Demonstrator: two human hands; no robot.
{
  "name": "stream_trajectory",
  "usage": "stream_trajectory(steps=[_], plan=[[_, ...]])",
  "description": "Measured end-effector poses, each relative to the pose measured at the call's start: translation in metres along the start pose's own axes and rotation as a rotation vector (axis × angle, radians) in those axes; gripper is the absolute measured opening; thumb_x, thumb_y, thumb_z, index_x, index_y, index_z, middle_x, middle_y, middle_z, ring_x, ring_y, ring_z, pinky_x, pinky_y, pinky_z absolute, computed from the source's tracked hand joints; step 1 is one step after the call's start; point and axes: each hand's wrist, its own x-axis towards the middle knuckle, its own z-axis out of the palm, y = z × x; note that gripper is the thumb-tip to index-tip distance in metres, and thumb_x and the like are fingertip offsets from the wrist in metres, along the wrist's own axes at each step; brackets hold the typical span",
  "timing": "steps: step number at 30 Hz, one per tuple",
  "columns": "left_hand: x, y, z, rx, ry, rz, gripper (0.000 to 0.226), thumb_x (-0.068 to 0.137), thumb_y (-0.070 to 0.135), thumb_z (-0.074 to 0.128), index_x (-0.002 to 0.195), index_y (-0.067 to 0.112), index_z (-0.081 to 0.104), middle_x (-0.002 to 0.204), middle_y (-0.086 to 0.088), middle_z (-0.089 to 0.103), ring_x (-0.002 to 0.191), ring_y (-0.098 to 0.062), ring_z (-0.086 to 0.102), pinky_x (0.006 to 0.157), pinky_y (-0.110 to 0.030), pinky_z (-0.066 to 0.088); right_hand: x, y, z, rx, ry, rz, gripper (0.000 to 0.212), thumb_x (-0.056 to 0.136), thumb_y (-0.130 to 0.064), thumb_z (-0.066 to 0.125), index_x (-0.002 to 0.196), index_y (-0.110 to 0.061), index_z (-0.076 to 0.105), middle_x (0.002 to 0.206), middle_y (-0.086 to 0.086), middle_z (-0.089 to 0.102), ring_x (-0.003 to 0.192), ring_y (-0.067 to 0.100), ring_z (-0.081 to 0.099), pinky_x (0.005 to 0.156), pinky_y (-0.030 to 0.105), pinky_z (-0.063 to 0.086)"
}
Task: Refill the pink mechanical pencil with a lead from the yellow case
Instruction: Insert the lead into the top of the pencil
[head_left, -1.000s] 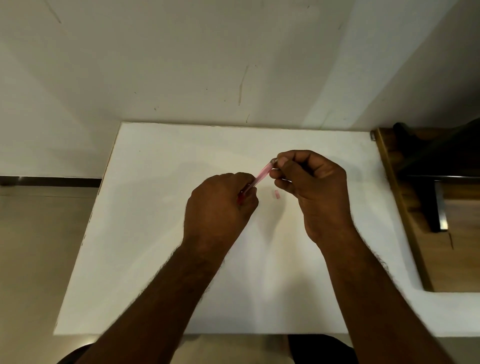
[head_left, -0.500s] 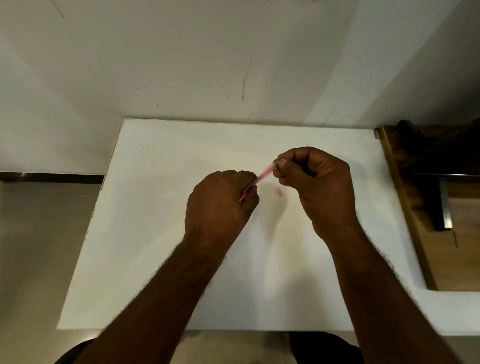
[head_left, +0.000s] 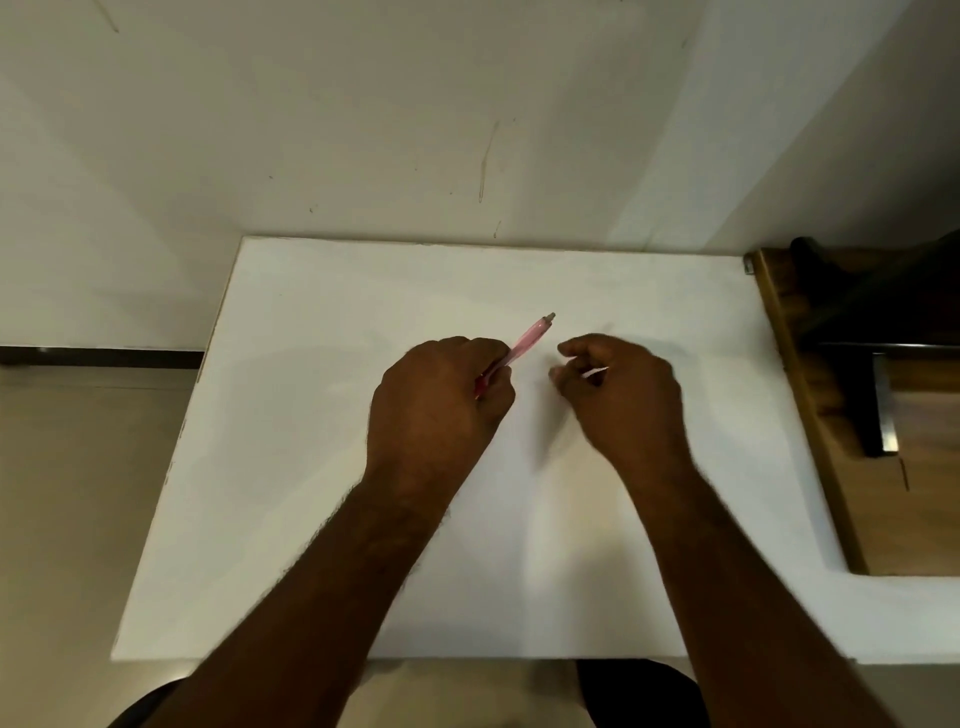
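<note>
My left hand (head_left: 441, 405) is closed around the lower part of the pink mechanical pencil (head_left: 527, 340). The pencil slants up and to the right, and its top end sticks out free above the white table (head_left: 311, 467). My right hand (head_left: 623, 395) hovers low over the table just right of the pencil, fingers curled and thumb slightly apart. A small pale pink piece (head_left: 595, 372) shows under its fingers, and I cannot tell whether the hand grips it. No yellow case is visible.
A wooden unit (head_left: 810, 415) with a dark metal part (head_left: 880, 405) borders the table on the right. A pale wall rises right behind the table's far edge. The floor lies to the left.
My right hand has let go of the pencil's top end and dropped down to the right, towards the table. The left hand still holds the pencil, whose top is now uncovered.
</note>
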Motion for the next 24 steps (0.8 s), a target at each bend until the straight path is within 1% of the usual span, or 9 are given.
stream_trajectory(steps=[2,4,6,8,10,13,15,18,24], plan=[[0.000,0.000,0.000,-0.013,0.001,0.001,0.018,0.090,0.033,0.056,0.089,0.024,0.072,0.075,0.003,0.070,0.073,-0.021,0.064,0.065,-0.042,0.054,-0.003,0.000,0.007,-0.136,-0.052,-0.025,0.025,0.092,-0.029,0.071,0.117,-0.025,0.074,0.108,-0.001,0.074,0.099,0.021,0.070,0.089,0.032,0.051],[0.000,0.001,-0.001,-0.016,0.001,-0.002,0.018,0.090,0.032,0.057,0.090,0.024,0.072,0.075,0.003,0.070,0.072,-0.020,0.064,0.065,-0.042,0.054,-0.004,-0.002,0.012,-0.230,-0.039,-0.057,0.023,0.095,-0.024,0.064,0.116,-0.022,0.074,0.110,0.003,0.073,0.103,0.025,0.069,0.088,0.033,0.049],[-0.001,0.001,-0.001,-0.014,0.003,-0.001,0.018,0.089,0.032,0.057,0.090,0.024,0.073,0.075,0.003,0.070,0.072,-0.020,0.064,0.064,-0.042,0.054,-0.003,-0.003,0.013,-0.270,-0.028,-0.062,0.024,0.096,-0.019,0.059,0.114,-0.021,0.075,0.111,0.005,0.073,0.105,0.027,0.068,0.088,0.033,0.048],[-0.001,0.000,-0.002,-0.020,0.006,-0.001,0.019,0.089,0.033,0.057,0.090,0.024,0.073,0.075,0.003,0.071,0.072,-0.020,0.065,0.065,-0.042,0.054,-0.002,-0.004,0.012,-0.227,-0.034,-0.042,0.024,0.094,-0.016,0.061,0.112,-0.019,0.076,0.111,0.004,0.075,0.105,0.026,0.069,0.091,0.034,0.051],[0.000,-0.001,-0.002,-0.022,-0.003,-0.011,0.021,0.089,0.034,0.054,0.089,0.024,0.072,0.075,0.004,0.070,0.072,-0.019,0.064,0.065,-0.042,0.054,0.000,-0.007,0.008,0.050,-0.025,0.029,0.020,0.093,-0.013,0.065,0.107,-0.017,0.078,0.104,0.002,0.078,0.095,0.021,0.072,0.091,0.036,0.055],[0.000,0.000,-0.002,-0.004,-0.020,-0.034,0.022,0.089,0.036,0.052,0.085,0.023,0.070,0.074,0.004,0.069,0.072,-0.019,0.063,0.066,-0.042,0.053,0.003,-0.018,-0.005,0.792,-0.025,0.152,0.016,0.092,-0.003,0.068,0.098,-0.013,0.078,0.083,0.001,0.076,0.072,0.015,0.069,0.076,0.031,0.057],[0.001,0.000,-0.001,0.004,-0.023,-0.034,0.023,0.088,0.035,0.051,0.085,0.022,0.069,0.074,0.003,0.069,0.072,-0.020,0.062,0.066,-0.043,0.053,0.003,-0.022,-0.013,1.096,-0.062,0.159,0.013,0.092,-0.003,0.070,0.098,-0.011,0.078,0.085,0.005,0.076,0.076,0.018,0.071,0.076,0.027,0.058],[0.001,0.000,0.000,0.007,-0.019,-0.028,0.022,0.089,0.034,0.053,0.085,0.021,0.070,0.074,0.002,0.069,0.072,-0.021,0.063,0.066,-0.043,0.053,0.000,-0.026,-0.019,1.180,-0.086,0.130,0.011,0.094,-0.007,0.069,0.101,-0.011,0.076,0.093,0.009,0.079,0.086,0.023,0.075,0.078,0.027,0.059],[0.000,0.000,0.002,0.016,-0.020,-0.021,0.020,0.090,0.033,0.054,0.086,0.021,0.070,0.076,0.002,0.069,0.073,-0.021,0.063,0.067,-0.042,0.053,-0.001,-0.027,-0.018,1.037,-0.031,0.067,0.010,0.093,-0.007,0.071,0.101,-0.008,0.076,0.088,0.006,0.080,0.080,0.018,0.076,0.075,0.027,0.060]])
